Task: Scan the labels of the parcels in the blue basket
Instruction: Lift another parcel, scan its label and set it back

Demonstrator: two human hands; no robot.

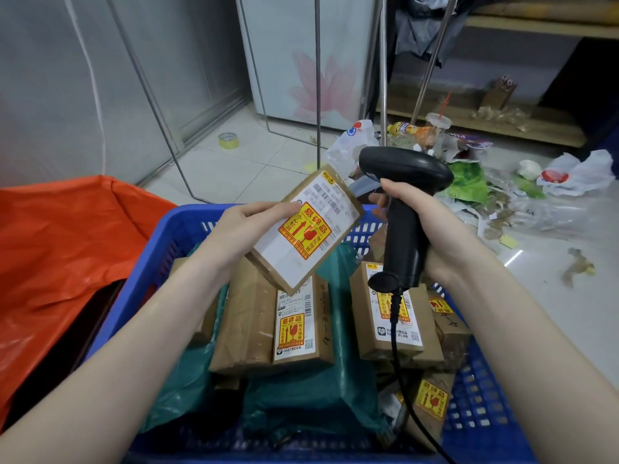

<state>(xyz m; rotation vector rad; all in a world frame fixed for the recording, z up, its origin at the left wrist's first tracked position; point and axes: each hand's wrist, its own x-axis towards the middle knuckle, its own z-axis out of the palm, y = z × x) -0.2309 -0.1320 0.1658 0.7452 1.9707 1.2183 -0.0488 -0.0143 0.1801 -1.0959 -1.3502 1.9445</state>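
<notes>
While the left hand pinches a small brown parcel by its edge above the blue basket, its label faces up toward the black scanner, around whose handle the right hand is wrapped shut. Judging by the one-handed hold, the box is light and stiff (its yellow sticker marks it fragile), so edges are the place to hold, leaving the barcode uncovered. More labelled boxes and green bags lie in the basket.
</notes>
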